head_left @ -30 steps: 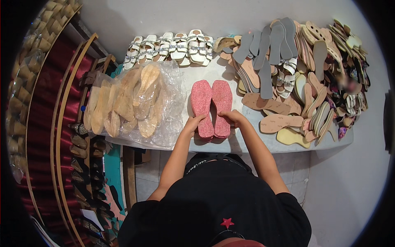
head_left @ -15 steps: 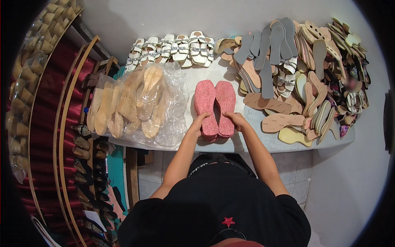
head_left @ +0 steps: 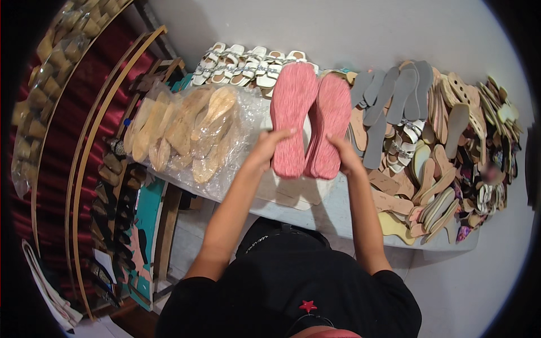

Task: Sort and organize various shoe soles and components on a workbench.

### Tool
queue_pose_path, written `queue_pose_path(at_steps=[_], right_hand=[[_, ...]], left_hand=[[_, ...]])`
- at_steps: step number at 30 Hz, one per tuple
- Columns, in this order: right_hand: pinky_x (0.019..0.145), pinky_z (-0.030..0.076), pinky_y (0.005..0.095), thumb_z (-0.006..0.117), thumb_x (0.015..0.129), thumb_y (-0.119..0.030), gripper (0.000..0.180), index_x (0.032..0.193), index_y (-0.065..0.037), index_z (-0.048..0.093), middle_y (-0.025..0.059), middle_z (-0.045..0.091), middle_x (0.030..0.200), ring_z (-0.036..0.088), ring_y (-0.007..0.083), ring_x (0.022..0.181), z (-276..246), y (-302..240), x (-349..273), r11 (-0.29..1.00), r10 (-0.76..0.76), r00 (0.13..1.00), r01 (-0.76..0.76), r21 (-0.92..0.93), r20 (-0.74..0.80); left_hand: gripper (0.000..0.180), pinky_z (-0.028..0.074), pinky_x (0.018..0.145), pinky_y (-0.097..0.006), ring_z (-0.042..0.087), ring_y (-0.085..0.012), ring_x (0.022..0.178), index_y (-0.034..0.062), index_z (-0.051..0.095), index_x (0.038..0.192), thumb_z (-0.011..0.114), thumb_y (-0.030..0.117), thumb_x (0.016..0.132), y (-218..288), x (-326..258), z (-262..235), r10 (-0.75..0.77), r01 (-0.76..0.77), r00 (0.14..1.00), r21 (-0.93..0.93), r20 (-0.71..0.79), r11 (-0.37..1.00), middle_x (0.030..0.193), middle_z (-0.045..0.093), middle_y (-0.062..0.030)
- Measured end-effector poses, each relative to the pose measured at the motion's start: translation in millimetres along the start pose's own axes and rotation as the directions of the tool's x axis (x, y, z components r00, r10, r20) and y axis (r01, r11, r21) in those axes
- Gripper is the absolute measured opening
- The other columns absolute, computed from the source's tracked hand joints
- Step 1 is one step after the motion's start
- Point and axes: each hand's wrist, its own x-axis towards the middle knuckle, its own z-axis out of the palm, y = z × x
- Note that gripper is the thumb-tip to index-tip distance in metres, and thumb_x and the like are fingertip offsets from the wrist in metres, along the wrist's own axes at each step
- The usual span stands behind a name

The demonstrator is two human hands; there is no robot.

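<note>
Gripping two bunches of pink soles here, one per hand. Left hand (head_left: 264, 149) has its thumb flat across the left pink soles (head_left: 294, 115), and the right hand (head_left: 346, 156) is clamped on the outer edge of the right pink soles (head_left: 331, 121); most of the fingers are hidden underneath. Both lots look held up over the worktop (head_left: 333, 213), square toes pointing away. Off to the left there's a clear plastic bag (head_left: 248, 127) of tan shoe forms (head_left: 209, 134), white sandals (head_left: 239, 66) sit behind, and grey insoles (head_left: 387, 96) are heaped on the right.
</note>
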Motion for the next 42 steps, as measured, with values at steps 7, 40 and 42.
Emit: queue_pose_path(at_steps=[7, 40, 42], right_hand=[[0.082, 0.045, 0.0351, 0.054, 0.081, -0.022, 0.037, 0.108, 0.003, 0.049, 0.0123, 0.058, 0.102, 0.057, 0.0217, 0.091, 66, -92, 74, 0.990, -0.117, 0.982, 0.128, -0.066, 0.148], [0.076, 0.047, 0.0388, 0.068, 0.071, -0.034, 0.065, 0.115, 0.007, 0.042, 0.0161, 0.054, 0.109, 0.057, 0.0273, 0.089, 172, 15, 389, 0.994, 0.098, 0.989, -0.104, -0.045, -0.111], [0.076, 0.047, 0.0393, 0.068, 0.072, -0.035, 0.064, 0.115, 0.006, 0.042, 0.0153, 0.054, 0.108, 0.057, 0.0269, 0.089, 154, 18, 393, 0.994, 0.100, 0.989, -0.105, -0.038, -0.108]], left_hand=[[0.044, 0.048, 0.076, -0.034, 0.059, -0.0216, 0.083, -0.0030, 0.049, 0.106, 0.058, 0.027, 0.076, 139, 49, -7, 0.178, -0.186, 0.980, 0.081, 0.090, 0.979, 0.093, 0.059, -0.0138], [0.045, 0.044, 0.084, -0.036, 0.056, -0.0219, 0.095, 0.0038, 0.050, 0.110, 0.063, 0.028, 0.074, 181, 351, -287, -0.306, 0.294, 0.950, 0.146, 0.069, 0.945, 0.105, 0.057, -0.0097], [0.047, 0.044, 0.084, -0.035, 0.056, -0.0214, 0.094, 0.0039, 0.050, 0.110, 0.064, 0.029, 0.073, 179, 356, -271, -0.290, 0.267, 0.952, 0.205, 0.093, 0.942, 0.105, 0.057, -0.0092]])
